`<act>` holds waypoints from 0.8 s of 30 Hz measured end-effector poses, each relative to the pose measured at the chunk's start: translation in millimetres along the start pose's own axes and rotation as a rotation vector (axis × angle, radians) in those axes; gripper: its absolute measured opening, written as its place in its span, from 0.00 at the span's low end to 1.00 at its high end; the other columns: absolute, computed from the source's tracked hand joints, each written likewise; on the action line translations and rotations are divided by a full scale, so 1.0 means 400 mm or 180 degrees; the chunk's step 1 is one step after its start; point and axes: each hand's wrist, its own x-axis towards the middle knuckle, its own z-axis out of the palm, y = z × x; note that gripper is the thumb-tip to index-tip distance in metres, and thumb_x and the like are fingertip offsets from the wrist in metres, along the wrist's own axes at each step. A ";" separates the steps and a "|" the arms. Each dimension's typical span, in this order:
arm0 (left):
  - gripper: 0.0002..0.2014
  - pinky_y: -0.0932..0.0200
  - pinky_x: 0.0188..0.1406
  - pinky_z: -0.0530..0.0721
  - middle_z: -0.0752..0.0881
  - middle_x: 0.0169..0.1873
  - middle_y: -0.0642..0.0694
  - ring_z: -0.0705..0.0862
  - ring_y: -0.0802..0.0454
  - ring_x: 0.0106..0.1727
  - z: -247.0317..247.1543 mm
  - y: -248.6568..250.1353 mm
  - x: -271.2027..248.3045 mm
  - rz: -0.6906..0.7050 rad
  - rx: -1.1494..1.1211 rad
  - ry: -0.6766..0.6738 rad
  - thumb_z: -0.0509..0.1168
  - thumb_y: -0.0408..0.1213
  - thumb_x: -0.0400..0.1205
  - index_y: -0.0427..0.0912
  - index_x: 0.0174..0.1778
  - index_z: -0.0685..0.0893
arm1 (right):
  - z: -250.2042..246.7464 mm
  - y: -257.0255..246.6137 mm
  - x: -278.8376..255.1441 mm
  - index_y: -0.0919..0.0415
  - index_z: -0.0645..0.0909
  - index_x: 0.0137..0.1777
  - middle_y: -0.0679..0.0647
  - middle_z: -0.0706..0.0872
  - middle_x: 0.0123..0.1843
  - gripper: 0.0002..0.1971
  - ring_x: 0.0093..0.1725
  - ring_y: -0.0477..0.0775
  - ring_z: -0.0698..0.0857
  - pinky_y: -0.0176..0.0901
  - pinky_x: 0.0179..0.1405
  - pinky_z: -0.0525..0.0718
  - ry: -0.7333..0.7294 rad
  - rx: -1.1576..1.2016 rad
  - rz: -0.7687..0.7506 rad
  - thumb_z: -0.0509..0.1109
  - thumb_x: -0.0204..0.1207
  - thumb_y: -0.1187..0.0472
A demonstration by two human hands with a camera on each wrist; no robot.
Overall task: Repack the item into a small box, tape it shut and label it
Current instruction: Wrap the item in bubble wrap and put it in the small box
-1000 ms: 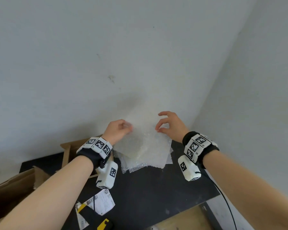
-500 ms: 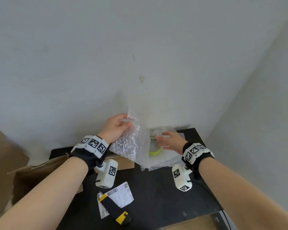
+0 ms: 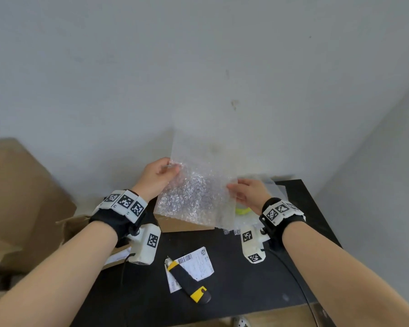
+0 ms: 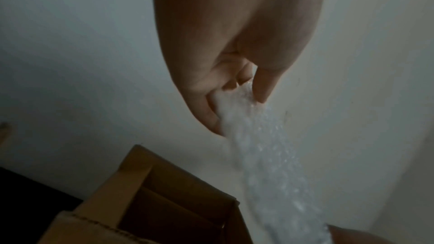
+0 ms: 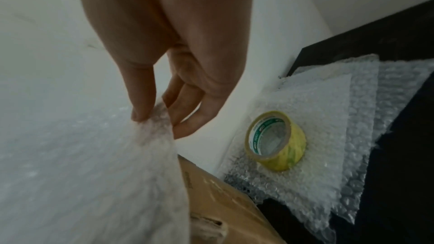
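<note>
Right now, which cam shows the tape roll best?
Right wrist: the tape roll is whole and unblocked, sitting on bubble wrap. Head shows only a yellow sliver behind the right hand. Left wrist doesn't show it.

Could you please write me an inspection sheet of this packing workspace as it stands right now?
Surface: black table set into a wall corner.
Job's things: bubble wrap sheet held up over an open cardboard box; yellow tape roll lying on more bubble wrap; paper label flat on the table.
Clutter: black and yellow utility knife lying partly on the label; larger brown carton at the left.
Grippers: left hand pinches the sheet's left edge; right hand pinches its right edge.
Cables: black cable running from the right wrist camera.
Surroundings: plain grey walls; nothing else seen.
</note>
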 end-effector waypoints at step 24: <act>0.29 0.56 0.72 0.63 0.74 0.71 0.46 0.69 0.48 0.74 -0.098 -0.024 -0.023 0.0479 0.1263 -0.0561 0.76 0.47 0.71 0.49 0.69 0.78 | 0.153 -0.232 -0.128 0.65 0.84 0.47 0.53 0.86 0.45 0.02 0.44 0.44 0.83 0.18 0.44 0.76 -0.0022 -0.2389 -0.2004 0.71 0.76 0.68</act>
